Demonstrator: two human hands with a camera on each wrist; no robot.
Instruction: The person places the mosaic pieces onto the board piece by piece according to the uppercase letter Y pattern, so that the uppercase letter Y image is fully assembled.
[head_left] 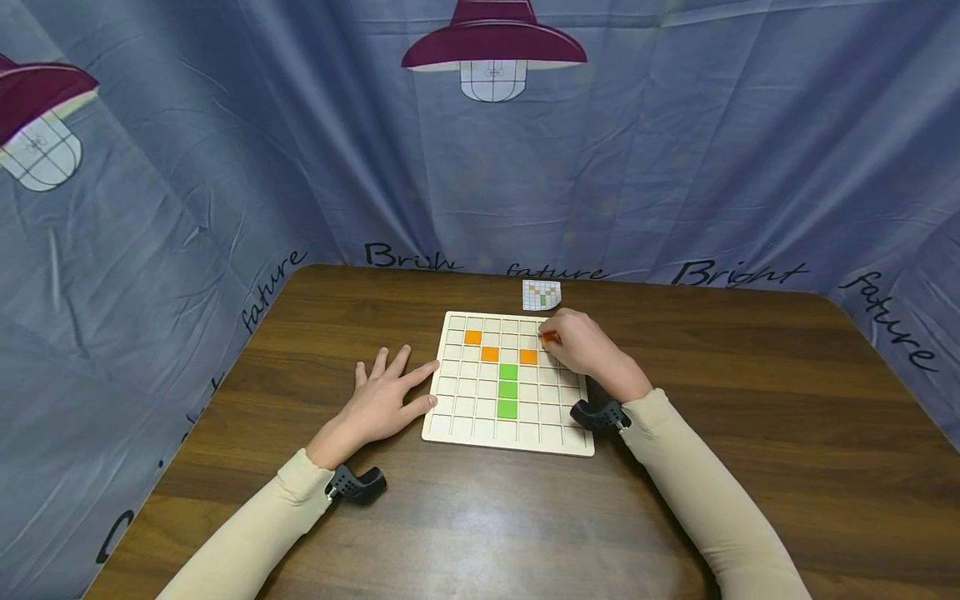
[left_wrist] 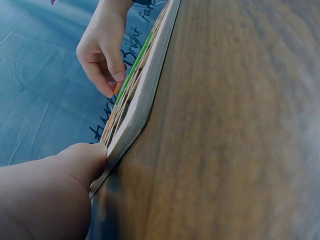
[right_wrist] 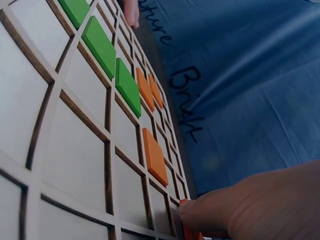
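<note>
A pale wooden grid board (head_left: 465, 425) lies on the table. Three green square tiles (head_left: 507, 390) form a column at its middle. Orange square tiles sit in cells above them: one at upper left (head_left: 472, 337), one (head_left: 490, 354) diagonally below it, and one right of centre (head_left: 528, 357). Over the board's upper right, my right hand (head_left: 581, 342) pinches another orange tile (right_wrist: 184, 220) between thumb and fingers. My left hand (head_left: 378, 402) is spread on the table, thumb and index fingertip at the board's left edge.
Behind the board lies a small paper card (head_left: 542, 295) printed with a grid and coloured squares. The brown wooden table (head_left: 480, 517) meets a blue curtain (head_left: 637, 167) with printed lamps and lettering. Each wrist wears a black camera band (head_left: 358, 485).
</note>
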